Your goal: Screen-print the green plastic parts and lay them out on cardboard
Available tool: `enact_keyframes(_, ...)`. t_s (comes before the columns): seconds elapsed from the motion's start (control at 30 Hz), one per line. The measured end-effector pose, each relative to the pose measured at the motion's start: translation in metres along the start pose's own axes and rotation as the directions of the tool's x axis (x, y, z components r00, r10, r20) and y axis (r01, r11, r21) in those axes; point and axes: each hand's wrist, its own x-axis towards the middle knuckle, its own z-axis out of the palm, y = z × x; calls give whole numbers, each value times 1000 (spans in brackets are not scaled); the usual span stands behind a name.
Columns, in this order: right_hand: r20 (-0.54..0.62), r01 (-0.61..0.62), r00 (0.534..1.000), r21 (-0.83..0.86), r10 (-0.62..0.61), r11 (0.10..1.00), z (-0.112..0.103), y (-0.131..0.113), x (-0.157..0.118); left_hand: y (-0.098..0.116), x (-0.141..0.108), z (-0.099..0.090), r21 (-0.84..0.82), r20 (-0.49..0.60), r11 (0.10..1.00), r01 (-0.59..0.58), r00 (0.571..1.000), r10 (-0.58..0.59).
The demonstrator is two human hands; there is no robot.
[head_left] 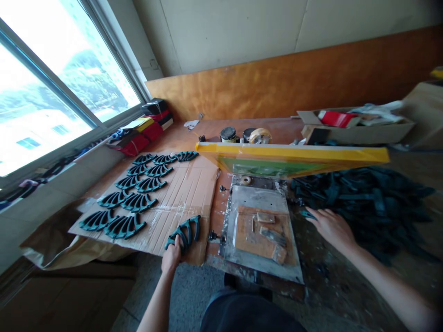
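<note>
My left hand [171, 255] is closed on the lower end of a dark green, fan-shaped slatted plastic part [189, 232], just over the near right corner of a cardboard sheet [183, 189]. My right hand [330, 227] is closed around a small dark green plastic piece [307, 214], only its tip showing past the fingers. Beside that hand lies a heap of dark green parts [360, 189]. Rows of similar slatted parts [124, 226] cover the cardboard's left side. Between my hands, a metal plate [238, 198] carries a wooden block jig [245, 240].
A yellow-taped screen-printing frame [294, 152] is tilted up behind the plate. Jars [228, 134] and a tape roll [260, 136] stand behind it. Black clamp knobs [213, 235] edge the plate. An open carton [374, 129] sits back right; red boxes [138, 140] line the window.
</note>
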Motion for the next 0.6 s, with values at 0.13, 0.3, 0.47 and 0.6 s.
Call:
enact_keyframes(0.13, -70, 226, 972, 47, -223, 973, -33, -92, 24, 19, -7, -22, 83, 121, 993, -82, 990, 71)
enact_keyframes(0.3, -35, 315, 949, 46, -314, 948, -30, -182, 28, 103, -34, -42, -97, 173, 939, -331, 923, 343)
enact_keyframes(0.47, 39, 208, 976, 87, -212, 974, -22, -204, 25, 235, -113, -66, -684, -219, 333, -649, 618, 755)
enact_keyframes(0.6, 46, 214, 973, 189, -227, 958, -38, -176, 26, 269, -162, -82, -819, -250, 88, -567, 491, 834)
